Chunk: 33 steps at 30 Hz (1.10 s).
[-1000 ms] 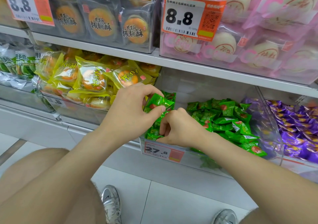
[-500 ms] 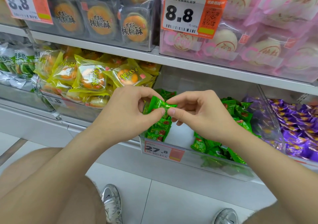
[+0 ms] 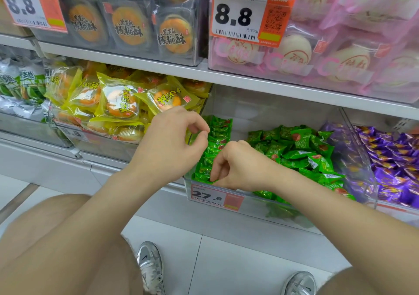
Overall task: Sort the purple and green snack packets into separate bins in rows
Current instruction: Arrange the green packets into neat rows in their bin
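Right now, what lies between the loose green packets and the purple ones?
Head view: the clear plastic bin walls stand between the loose green snack packets and the purple foil packets.

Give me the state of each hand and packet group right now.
left hand: fingers curled, nothing visible in its grip.
right hand: pinching the front green packet at the row's near end.
green row: packets upright, lined along the clear bin's left side.
loose green packets: heaped unsorted on the bin's right side.
purple packets: heaped beyond the bin's right wall.
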### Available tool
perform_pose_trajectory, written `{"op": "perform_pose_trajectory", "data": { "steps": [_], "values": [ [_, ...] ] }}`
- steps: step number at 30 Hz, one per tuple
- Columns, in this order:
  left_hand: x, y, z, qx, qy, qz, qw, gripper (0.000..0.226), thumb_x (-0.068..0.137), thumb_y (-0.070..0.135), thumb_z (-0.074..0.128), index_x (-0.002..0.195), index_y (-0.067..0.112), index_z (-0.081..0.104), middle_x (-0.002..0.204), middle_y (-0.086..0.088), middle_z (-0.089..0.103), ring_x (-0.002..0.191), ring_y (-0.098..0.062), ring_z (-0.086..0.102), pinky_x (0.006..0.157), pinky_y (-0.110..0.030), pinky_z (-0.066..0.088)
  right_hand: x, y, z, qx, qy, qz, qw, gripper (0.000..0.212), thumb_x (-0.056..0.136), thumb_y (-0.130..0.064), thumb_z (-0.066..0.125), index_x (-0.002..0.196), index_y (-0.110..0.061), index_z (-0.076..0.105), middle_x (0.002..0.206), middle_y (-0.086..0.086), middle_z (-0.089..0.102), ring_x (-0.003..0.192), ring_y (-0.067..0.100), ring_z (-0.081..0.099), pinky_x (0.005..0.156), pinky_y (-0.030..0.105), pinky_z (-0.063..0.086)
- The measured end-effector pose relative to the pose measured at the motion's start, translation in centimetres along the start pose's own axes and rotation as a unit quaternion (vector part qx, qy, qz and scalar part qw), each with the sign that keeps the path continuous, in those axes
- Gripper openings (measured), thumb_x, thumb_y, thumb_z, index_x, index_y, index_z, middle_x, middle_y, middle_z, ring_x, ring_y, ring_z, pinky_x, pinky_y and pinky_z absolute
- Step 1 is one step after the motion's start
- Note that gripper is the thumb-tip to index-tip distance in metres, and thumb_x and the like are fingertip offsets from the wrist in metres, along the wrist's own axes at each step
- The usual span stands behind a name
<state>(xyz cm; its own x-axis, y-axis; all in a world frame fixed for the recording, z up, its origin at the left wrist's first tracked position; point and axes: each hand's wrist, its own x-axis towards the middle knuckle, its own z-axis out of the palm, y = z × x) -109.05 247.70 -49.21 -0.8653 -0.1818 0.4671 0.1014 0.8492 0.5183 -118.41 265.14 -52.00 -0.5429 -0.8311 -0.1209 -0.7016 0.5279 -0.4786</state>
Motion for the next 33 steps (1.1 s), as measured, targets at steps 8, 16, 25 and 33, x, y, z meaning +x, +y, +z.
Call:
{"op": "perform_pose_trajectory", "data": {
  "steps": [8, 16, 25, 33],
  "values": [
    [0.0, -0.2, 0.2, 0.017, -0.012, 0.003, 1.000, 0.008, 0.091, 0.029, 0.071, 0.091, 0.034, 0.077, 0.088, 0.015, 0.063, 0.077, 0.011, 0.051, 0.066, -0.010, 0.033, 0.3, -0.3, -0.7, 0.024, -0.052, 0.024, 0.998, 0.012, 0.084, -0.021, 0.087, 0.093, -0.018, 0.080, 0.068, -0.003, 0.077, 0.060, 0.007, 0.074, 0.066, 0.029, 0.064],
    [-0.4, 0.3, 0.4, 0.027, -0.048, 0.081, 0.995, 0.011, 0.095, 0.028, 0.065, 0.100, 0.029, 0.075, 0.088, 0.015, 0.063, 0.084, -0.005, 0.059, 0.074, -0.035, 0.053, -3.5, 4.1, -5.5, -0.177, -0.007, 0.096, 0.980, 0.024, 0.078, -0.048, 0.085, 0.077, -0.024, 0.078, 0.064, -0.014, 0.068, 0.064, -0.003, 0.062, 0.070, 0.031, 0.059],
    [-0.3, 1.2, 1.2, 0.052, -0.084, 0.140, 0.985, 0.012, 0.097, 0.028, 0.064, 0.102, 0.029, 0.075, 0.085, 0.017, 0.063, 0.080, -0.007, 0.051, 0.077, -0.037, 0.049, -2.3, 5.3, -0.8, -0.310, -0.131, 0.065, 0.939, 0.024, 0.083, -0.031, 0.083, 0.104, -0.023, 0.075, 0.101, 0.004, 0.063, 0.089, 0.031, 0.068, 0.074, 0.041, 0.061],
    [-0.2, 1.1, 1.5, 0.048, -0.071, 0.141, 0.986, 0.010, 0.096, 0.025, 0.070, 0.100, 0.031, 0.076, 0.080, 0.020, 0.063, 0.078, -0.003, 0.050, 0.076, -0.033, 0.042, -1.4, 7.1, -1.5, -0.133, -0.009, 0.002, 0.991, 0.016, 0.087, -0.040, 0.079, 0.082, -0.028, 0.071, 0.085, -0.015, 0.068, 0.090, 0.010, 0.055, 0.087, 0.036, 0.050]
  ]
}}
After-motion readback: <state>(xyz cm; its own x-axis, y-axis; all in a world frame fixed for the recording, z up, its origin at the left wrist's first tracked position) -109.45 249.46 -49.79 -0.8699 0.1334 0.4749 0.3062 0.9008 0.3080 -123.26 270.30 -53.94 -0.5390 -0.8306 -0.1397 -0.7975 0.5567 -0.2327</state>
